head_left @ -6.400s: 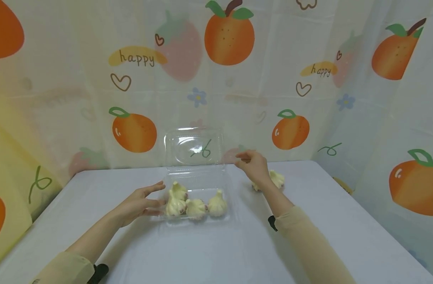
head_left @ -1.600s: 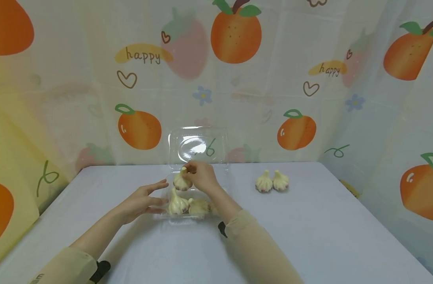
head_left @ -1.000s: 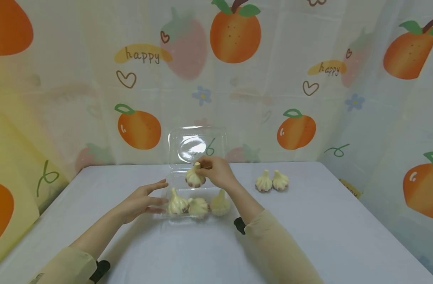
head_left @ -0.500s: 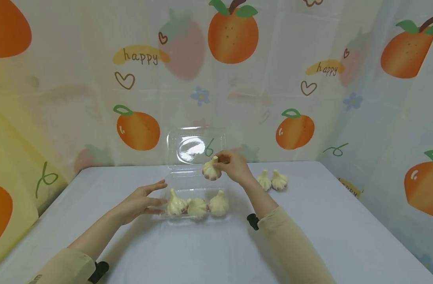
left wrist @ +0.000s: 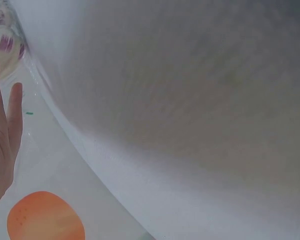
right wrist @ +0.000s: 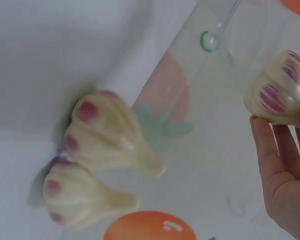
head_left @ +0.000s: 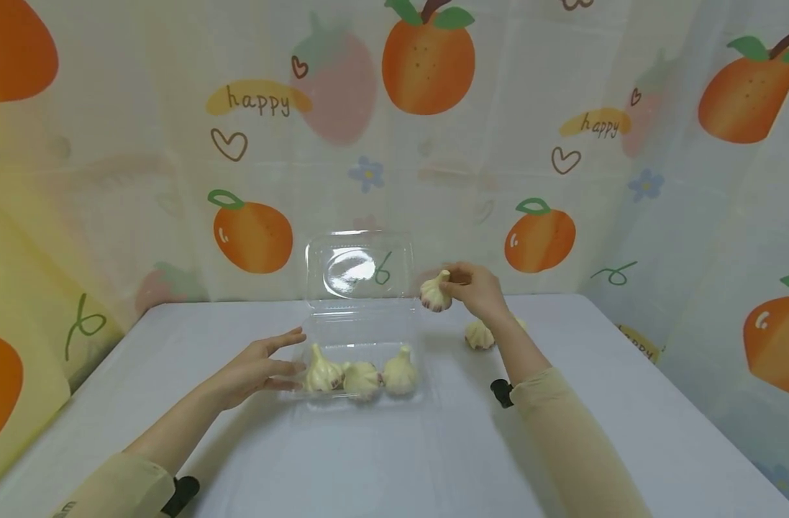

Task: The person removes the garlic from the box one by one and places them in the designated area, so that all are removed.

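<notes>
While the right hand [head_left: 477,291] holds up a shiny, round, cream-coloured garlic bulb [head_left: 436,292], the left hand [head_left: 258,370] is spread flat

Because a smooth white cloth covers it, the table [head_left: 342,460] looks pale all over. Around it hangs a whitish fabric curtain [head_left: 446,173] with orange fruits, pink strawberries, hearts and the word "happy". It looks yellow at nine o'clock.

Near the middle sits a clear, boxy plastic tub [head_left: 377,347], its lid standing up at twelve o'clock. Three cream garlic bulbs [head_left: 400,374] are in a row inside. Two pale garlic bulbs with purple spots [right wrist: 110,132] are on the table, partly behind the right arm in the head view.

The held bulb is in the air, between one and two o'clock from the tub. Its stem points to about one o'clock, so its long axis is nearly upright. It has a fat belly, a thin neck and purple streaks.

The right thumb and fingers pinch it near the stem. The left fingers are straight, by the tub's nine o'clock end, and curl around nothing; I cannot tell if they press.
</notes>
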The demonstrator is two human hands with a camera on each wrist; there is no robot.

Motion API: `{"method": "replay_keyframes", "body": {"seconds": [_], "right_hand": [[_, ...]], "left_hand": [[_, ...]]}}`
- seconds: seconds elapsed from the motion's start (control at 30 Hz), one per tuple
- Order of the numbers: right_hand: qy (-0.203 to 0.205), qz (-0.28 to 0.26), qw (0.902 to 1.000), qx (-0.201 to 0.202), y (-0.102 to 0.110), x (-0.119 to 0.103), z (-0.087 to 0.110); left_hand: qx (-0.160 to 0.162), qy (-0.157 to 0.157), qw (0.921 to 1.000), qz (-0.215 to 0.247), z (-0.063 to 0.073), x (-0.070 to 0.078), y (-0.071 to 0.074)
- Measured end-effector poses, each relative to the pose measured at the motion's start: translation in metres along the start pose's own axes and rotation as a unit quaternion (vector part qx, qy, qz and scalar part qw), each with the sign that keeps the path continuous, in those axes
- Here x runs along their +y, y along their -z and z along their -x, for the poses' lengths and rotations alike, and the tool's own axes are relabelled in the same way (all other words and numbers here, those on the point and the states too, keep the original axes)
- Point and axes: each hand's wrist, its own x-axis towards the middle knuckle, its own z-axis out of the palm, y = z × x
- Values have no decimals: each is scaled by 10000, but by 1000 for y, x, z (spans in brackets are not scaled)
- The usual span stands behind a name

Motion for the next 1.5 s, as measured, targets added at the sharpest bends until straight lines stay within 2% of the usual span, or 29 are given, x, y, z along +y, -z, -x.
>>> {"method": "replay_keyframes", "body": {"seconds": [0.4, 0.53, 0.8, 1.13, 1.5], "right_hand": [[-165, 456, 9974, 534, 41, 23, 2], [-387, 358, 9964, 664, 53, 31, 4], [-712, 504, 9905, 1068, 73, 54, 10], [-958, 798, 9811, 1481, 86, 84, 17], [-1196, 999, 9742, 1632, 96, 113, 26]], "left_hand": [[7, 18, 10000, 48, -1, -1, 0], [2, 25, 10000, 71, -1, -1, 0], [9, 25, 10000, 68, 0, -2, 0], [13, 17, 10000, 56, 0, -2, 0], [51, 47, 10000, 49, 1, 2, -2]]}}
